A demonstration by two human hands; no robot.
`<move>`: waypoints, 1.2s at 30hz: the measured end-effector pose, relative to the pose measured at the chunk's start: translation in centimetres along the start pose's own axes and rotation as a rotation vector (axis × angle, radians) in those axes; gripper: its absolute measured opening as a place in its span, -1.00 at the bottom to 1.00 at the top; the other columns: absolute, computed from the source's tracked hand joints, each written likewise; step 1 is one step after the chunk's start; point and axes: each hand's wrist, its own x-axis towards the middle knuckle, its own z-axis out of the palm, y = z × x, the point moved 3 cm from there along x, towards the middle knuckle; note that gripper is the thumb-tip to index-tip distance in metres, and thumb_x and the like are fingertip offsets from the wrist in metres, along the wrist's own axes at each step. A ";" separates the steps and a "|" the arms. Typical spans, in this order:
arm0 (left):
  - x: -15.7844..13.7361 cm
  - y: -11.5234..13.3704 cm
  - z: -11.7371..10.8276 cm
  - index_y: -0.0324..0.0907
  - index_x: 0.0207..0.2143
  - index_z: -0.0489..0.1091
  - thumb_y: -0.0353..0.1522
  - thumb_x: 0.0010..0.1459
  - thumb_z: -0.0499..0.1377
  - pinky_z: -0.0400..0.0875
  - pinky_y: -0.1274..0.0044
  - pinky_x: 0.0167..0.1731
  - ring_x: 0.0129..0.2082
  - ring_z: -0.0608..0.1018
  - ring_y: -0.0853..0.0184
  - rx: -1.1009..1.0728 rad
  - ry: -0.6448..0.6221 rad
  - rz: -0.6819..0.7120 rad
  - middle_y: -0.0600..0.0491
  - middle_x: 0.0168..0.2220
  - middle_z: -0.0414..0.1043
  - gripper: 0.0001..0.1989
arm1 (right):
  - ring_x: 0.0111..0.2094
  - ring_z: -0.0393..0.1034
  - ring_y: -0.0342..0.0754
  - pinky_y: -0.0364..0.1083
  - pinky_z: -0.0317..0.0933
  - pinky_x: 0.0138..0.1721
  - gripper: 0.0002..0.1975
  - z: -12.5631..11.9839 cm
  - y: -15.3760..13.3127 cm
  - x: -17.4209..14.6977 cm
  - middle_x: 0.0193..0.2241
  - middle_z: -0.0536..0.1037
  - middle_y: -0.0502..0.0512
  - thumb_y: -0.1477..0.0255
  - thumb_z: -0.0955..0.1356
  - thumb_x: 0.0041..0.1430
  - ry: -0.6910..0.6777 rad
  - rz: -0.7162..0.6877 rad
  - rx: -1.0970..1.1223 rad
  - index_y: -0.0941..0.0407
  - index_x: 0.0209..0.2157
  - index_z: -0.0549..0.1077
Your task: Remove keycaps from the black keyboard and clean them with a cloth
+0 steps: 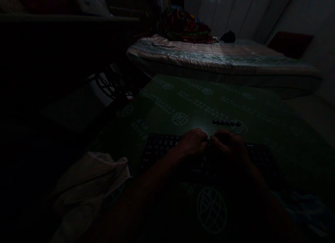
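A black keyboard (159, 145) lies across the green table, its middle hidden under my hands and forearms. My left hand (193, 140) is closed over the keyboard's back edge, fingers curled. Close beside it, my right hand (229, 141) is also closed, thumb and fingers drawn together. The fingertips of both nearly meet above the top row of keys. Whatever they hold there is too small and dark to make out. Just behind the hands, small black pieces that look like keycaps (226, 123) sit in a line on the table.
The green table (193, 105) carries printed globe marks. A light crumpled cloth (91, 180) lies at the left, and a bluish patterned cloth (309, 208) at the lower right. Beyond the table is a bed (222, 58) with a dark patterned blanket (185, 26). The room is very dim.
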 end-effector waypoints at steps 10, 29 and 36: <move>-0.2 0.3 -0.1 -0.23 -0.30 0.43 -0.39 0.09 0.03 0.37 0.50 -0.23 -0.24 0.48 0.27 0.049 -0.005 -0.017 -0.04 -0.26 0.44 -0.79 | -0.60 0.28 -0.12 -0.17 0.07 -0.58 -0.81 0.7 0.2 0.1 -0.65 0.39 -0.01 0.29 0.28 0.01 -0.054 0.006 -0.156 0.10 -0.55 0.33; 0.4 0.6 0.4 -0.16 -0.22 0.46 -0.38 0.10 0.04 0.36 0.46 -0.15 -0.20 0.48 0.26 0.067 0.022 -0.026 -0.02 -0.25 0.47 -0.75 | -0.59 0.27 -0.15 -0.20 0.12 -0.60 -0.81 1.0 1.6 0.1 -0.63 0.38 -0.03 0.29 0.34 -0.04 -0.036 0.133 0.082 0.12 -0.54 0.36; 0.5 0.8 0.4 -0.17 -0.25 0.47 -0.36 0.11 0.03 0.38 0.47 -0.20 -0.21 0.49 0.24 0.112 0.007 -0.036 -0.04 -0.25 0.46 -0.75 | -0.59 0.29 -0.14 -0.20 0.15 -0.58 -0.85 0.6 1.8 0.5 -0.64 0.40 -0.03 0.33 0.36 -0.11 0.009 0.148 0.091 0.13 -0.56 0.37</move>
